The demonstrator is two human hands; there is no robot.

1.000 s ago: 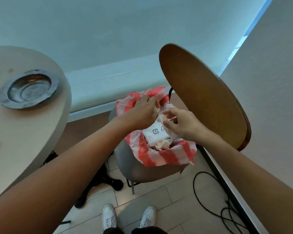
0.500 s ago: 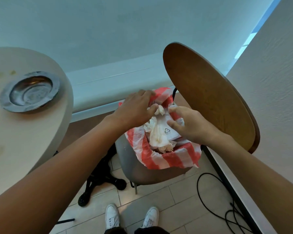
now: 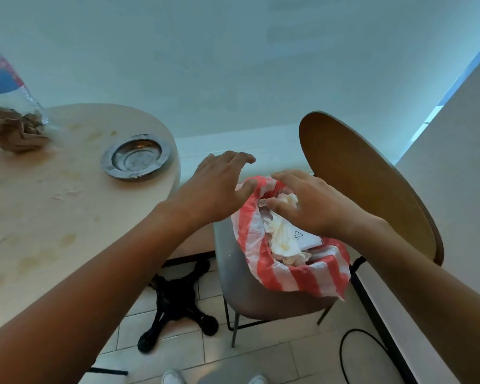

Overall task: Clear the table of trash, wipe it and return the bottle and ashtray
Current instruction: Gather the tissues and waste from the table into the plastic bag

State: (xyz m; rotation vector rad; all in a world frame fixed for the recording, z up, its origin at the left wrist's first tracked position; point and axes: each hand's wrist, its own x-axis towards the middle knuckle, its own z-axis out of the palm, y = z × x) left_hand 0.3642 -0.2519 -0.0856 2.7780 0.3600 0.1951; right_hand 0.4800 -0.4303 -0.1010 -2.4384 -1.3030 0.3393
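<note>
Red-and-white striped bag (image 3: 294,275) perched on grey chair seat (image 3: 233,259) at centre right of the frame, mouth gaping, stuffed with crumpled white tissue (image 3: 281,239) and a white carton (image 3: 306,238) bearing a recycling mark; heaped near the rim. Risk, as a judgement: bag slack and sitting close to the seat edge; a careless brush from either wrist likely to tip it and spill trash onto the tiled floor (image 3: 178,353); top tissue loose enough to fall out as well.

Left hand (image 3: 214,187) just left of the bag, fingers straight and spread, holding nothing; thumb tip at the bag's striped rim, contact too close to call. Right hand (image 3: 305,203) over the bag mouth, fingers relaxed and slightly bent, nothing pinched; fingertips close above the tissue, touching or not impossible to say.

Round pale table (image 3: 53,217) filling the left of the frame, blotched with yellowish stains and crumbs, not yet wiped. Metal ashtray (image 3: 135,156) near the table's right edge, well left of the left hand. Clear plastic bottle (image 3: 9,87) with red and blue label at upper left, far from both hands; crumpled brown paper (image 3: 14,131) touching its base, trash yet to be collected; a hasty grab at that paper liable to knock the bottle over. Wooden chair back (image 3: 366,184) upright behind the bag at right.
</note>
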